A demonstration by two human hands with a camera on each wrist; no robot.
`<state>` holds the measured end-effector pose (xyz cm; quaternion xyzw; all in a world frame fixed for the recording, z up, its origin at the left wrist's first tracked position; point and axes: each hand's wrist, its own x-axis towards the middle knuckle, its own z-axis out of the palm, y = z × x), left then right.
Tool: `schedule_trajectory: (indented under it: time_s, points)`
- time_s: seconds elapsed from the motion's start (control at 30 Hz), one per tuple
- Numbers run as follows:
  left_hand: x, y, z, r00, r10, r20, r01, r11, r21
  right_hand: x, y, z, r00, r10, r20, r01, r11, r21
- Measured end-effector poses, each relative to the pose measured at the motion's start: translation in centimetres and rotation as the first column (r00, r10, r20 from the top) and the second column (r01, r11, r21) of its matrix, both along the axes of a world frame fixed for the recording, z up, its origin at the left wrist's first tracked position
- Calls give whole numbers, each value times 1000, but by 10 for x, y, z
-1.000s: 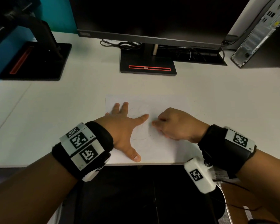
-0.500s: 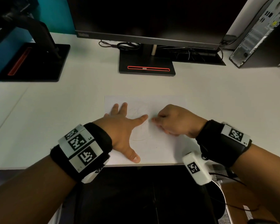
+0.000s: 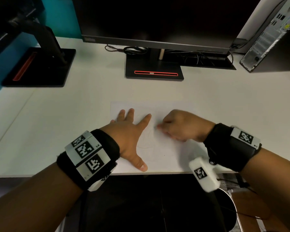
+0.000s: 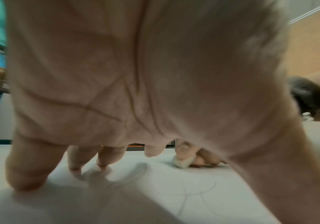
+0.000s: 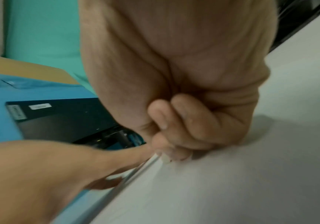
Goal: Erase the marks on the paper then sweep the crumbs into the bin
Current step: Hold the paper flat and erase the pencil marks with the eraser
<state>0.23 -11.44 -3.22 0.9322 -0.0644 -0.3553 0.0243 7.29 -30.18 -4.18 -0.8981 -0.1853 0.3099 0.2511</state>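
eraser [image 4: 183,161]: only a pale end shows under the fingers of the right hand [image 3: 182,127] in the left wrist view; hidden inside the fist in the head view
right hand: smeared by blur in the head view
paper [image 3: 166,153]: near left part covered by the left hand [image 3: 129,133]
pencil marks [image 4: 199,191]: faint curved lines, shape too faint to tell
monitor [image 3: 157,19]: top cut off by the picture's edge
computer case [image 3: 271,36]: cut off at the right edge
bin [image 3: 231,210]: mostly dark beneath the desk edge, only a rim visible
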Motion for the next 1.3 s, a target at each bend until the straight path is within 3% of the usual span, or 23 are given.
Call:
schedule_trajectory:
  time_s: [0.1,0.17,0.23,0.37,0.47,0.53,0.63,0.7,0.77,0.83,0.9,0.97,1.07,1.2,1.3]
  points:
    - [-1,0,1,1000,1,7,-1,1000,19,7,-1,3,998,-24,62,25,999,-21]
    - [-1,0,1,1000,4,-3,-4,1000,25,-1,4,2,997,63,-33,-64,998,-29]
    - [0,0,0,1000,3,-4,-3,1000,29,-2,5,1,993,51,-105,-52,999,-9]
    - [-1,-1,1,1000,9,-6,-8,1000,22,14,1,4,996,-64,60,65,997,-27]
    - [-2,1,1,1000,9,-9,-9,1000,25,5,6,2,999,41,-29,-42,998,-36]
    - [-1,0,1,1000,4,-7,-4,1000,27,7,5,2,997,5,-74,-6,1000,-10]
    - [-1,0,1,1000,2,-6,-2,1000,21,20,1,2,993,-101,63,102,995,-13]
    - [-1,0,1,1000,6,-6,-6,1000,19,15,4,2,998,-27,53,29,999,-38]
    - [-1,0,1,1000,6,-12,-5,1000,23,7,7,2,997,60,-49,-62,997,-37]
    - [0,0,1,1000,4,-12,-3,1000,23,13,6,2,998,8,-65,-9,1000,-12]
    - [0,0,0,1000,0,-10,0,1000,21,22,4,4,997,-67,27,68,998,-16]
    - [-1,1,0,1000,0,-5,0,1000,21,20,4,6,999,-15,43,17,999,-51]
    - [-1,1,-1,1000,9,-11,-8,1000,12,8,4,7,993,85,-86,-90,995,-54]
    - [-1,1,-1,1000,1,-8,-1,1000,19,19,-6,6,994,-32,101,39,997,-63]
    - [-2,1,1,1000,2,-12,-2,1000,21,12,-4,4,997,64,46,-61,995,-80]
